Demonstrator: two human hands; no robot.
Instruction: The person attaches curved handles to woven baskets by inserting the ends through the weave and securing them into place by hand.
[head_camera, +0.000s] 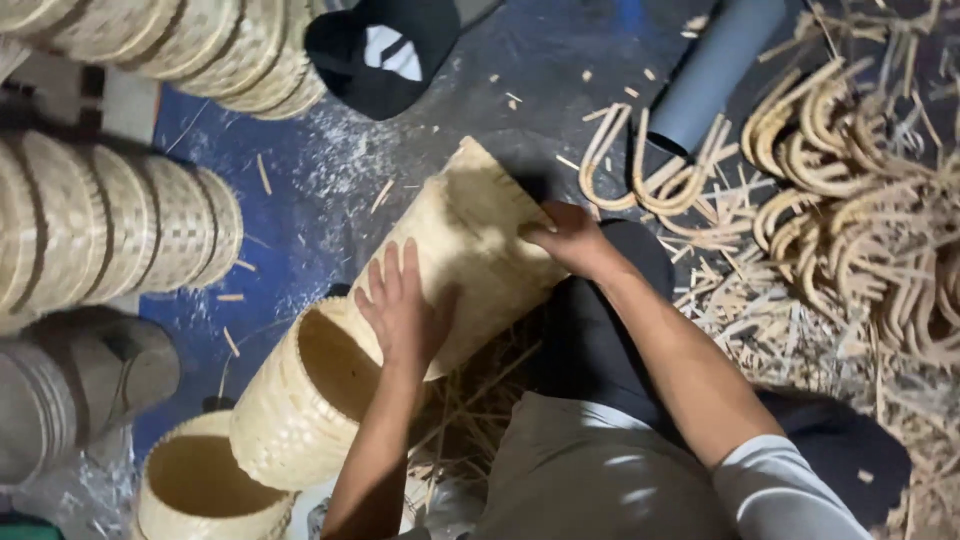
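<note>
Pale woven bamboo sheet, flat and rectangular (470, 240), lies tilted across the middle of the dark blue floor (300, 200), its lower end tucked into the open mouth of a pale woven round basket (300, 400) lying on its side. Left hand (403, 310) is pressed flat on the sheet's lower part, fingers spread, nothing enclosed. Right hand (570, 238) clamps the sheet's right edge, fingers curled over it.

Sheet's upper corner is free, bare floor just beyond it toward the black cap with white patch (385, 50). Left of the sheet a strip of floor is open, dotted with thin bamboo splinters. Right of the sheet it is tight: the person's dark-clad knee (600, 330) touches the sheet's right side, and past it sit curved bamboo handle pieces (640, 170) and a big heap of the same bent strips (860, 230). A grey plastic tube (715, 65) lies above-right of the sheet, near the curved pieces.

Below-left of the sheet a second open round basket (200, 490) sits against the first. Far left, stacks of woven baskets on their sides (110, 220) and another row (190, 45) along the top edge box in the open strip. Loose straw litter (470, 410) lies under the sheet's lower right.
</note>
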